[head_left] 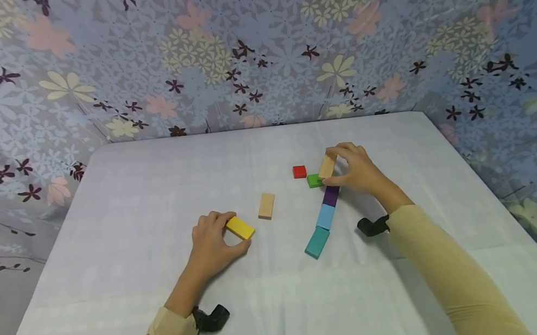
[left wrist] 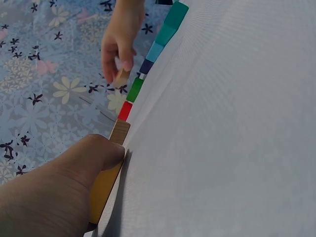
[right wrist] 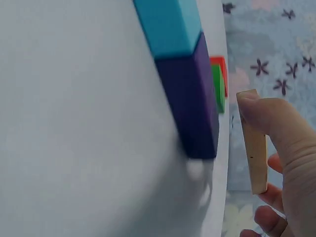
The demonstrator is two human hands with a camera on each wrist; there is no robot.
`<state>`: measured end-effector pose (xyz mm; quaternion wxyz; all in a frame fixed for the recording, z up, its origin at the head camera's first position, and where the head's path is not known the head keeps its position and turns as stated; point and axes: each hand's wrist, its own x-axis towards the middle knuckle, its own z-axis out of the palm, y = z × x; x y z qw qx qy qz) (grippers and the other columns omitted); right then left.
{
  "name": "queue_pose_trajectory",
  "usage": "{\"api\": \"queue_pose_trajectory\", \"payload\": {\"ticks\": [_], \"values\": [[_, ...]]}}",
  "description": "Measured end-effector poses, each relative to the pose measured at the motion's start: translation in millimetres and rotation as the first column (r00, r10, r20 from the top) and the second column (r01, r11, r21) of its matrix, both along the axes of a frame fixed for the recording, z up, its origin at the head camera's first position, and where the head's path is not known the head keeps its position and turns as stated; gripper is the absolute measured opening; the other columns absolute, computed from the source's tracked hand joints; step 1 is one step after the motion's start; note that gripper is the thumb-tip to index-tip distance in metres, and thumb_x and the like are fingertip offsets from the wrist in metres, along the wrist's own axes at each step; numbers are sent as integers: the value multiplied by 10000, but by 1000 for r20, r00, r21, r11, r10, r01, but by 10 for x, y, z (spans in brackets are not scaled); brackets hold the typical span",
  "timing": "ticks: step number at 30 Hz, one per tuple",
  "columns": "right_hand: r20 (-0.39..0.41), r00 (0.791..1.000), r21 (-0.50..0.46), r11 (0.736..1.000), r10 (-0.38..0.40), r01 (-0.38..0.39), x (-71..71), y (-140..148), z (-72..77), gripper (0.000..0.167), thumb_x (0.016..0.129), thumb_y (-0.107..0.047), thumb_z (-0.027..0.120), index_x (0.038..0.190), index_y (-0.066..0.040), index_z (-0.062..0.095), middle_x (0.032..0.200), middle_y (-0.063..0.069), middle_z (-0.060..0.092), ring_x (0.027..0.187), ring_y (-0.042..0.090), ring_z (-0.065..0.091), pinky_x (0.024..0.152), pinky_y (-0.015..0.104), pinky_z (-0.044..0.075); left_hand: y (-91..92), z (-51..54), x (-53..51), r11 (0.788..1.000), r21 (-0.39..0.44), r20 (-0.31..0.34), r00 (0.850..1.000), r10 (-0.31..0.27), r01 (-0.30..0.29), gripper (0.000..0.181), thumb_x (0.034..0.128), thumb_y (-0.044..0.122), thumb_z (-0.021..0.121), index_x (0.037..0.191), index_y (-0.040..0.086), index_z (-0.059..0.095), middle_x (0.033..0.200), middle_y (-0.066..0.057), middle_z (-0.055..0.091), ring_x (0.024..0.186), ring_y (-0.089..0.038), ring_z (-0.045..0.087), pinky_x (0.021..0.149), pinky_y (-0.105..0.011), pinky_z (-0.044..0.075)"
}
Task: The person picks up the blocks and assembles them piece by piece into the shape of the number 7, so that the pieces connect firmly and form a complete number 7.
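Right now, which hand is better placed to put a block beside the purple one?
Probably the right hand: it holds a wooden block close to the purple block. The left hand grips the yellow block farther away.

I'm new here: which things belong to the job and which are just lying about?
Likely in the job:
yellow block, in left hand
wooden block, in right hand
teal block, blue block, purple block, green block, red block
second wooden block, untouched

Apparently just around:
white cloth
flowered backdrop

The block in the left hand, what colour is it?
Yellow. The block in the left hand shows best in the head view.
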<state>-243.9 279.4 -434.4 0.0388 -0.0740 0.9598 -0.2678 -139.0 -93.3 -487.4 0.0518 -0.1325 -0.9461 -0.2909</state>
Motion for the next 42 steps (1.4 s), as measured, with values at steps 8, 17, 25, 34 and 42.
{"api": "queue_pose_trajectory", "payload": {"ticks": [8, 17, 25, 34, 42], "values": [[61, 998, 5, 1000, -8, 8, -28, 220, -69, 840, 806, -436, 803, 1497, -146, 424, 1559, 177, 309, 1406, 424, 247, 1122, 654, 257, -2, 14, 3, 1000, 9, 7, 1000, -3, 3, 680, 750, 475, 792, 1306, 127, 612, 1123, -62, 578, 994, -240, 459, 828, -416, 318], [103, 994, -52, 998, 43, -38, -42, 310, -145, 824, 829, -435, 782, 1497, -107, 426, 1553, 195, 297, 1361, 413, 336, 1106, 611, 306, 3, 10, 0, 1000, 9, 13, 1000, 0, 0, 674, 755, 465, 789, 1309, 125, 612, 1132, -65, 576, 1006, -249, 459, 839, -436, 322], [125, 991, -87, 995, 58, -47, -70, 345, -219, 819, 839, -431, 774, 1504, -116, 415, 1573, 185, 253, 1245, 374, 411, 1075, 564, 357, -1, 1, -7, 1000, 5, 9, 1000, -1, 1, 666, 754, 466, 790, 1305, 134, 614, 1140, -64, 576, 1002, -247, 460, 838, -437, 325], [129, 989, -50, 996, 77, -71, -59, 347, -217, 826, 837, -455, 767, 1505, -112, 423, 1548, 173, 317, 1260, 359, 414, 1090, 549, 369, -2, 3, -15, 1000, -4, 12, 1000, 1, -1, 674, 756, 472, 788, 1312, 134, 611, 1149, -71, 578, 1007, -253, 463, 839, -437, 327], [80, 993, -46, 996, 81, -78, -30, 279, -200, 728, 901, -467, 689, 1502, -148, 430, 1587, 173, 264, 1425, 428, 243, 1130, 637, 253, 1, 10, -9, 1000, 4, 4, 1000, -1, 1, 678, 748, 465, 798, 1307, 129, 614, 1145, -68, 582, 1004, -250, 461, 829, -431, 323]]}}
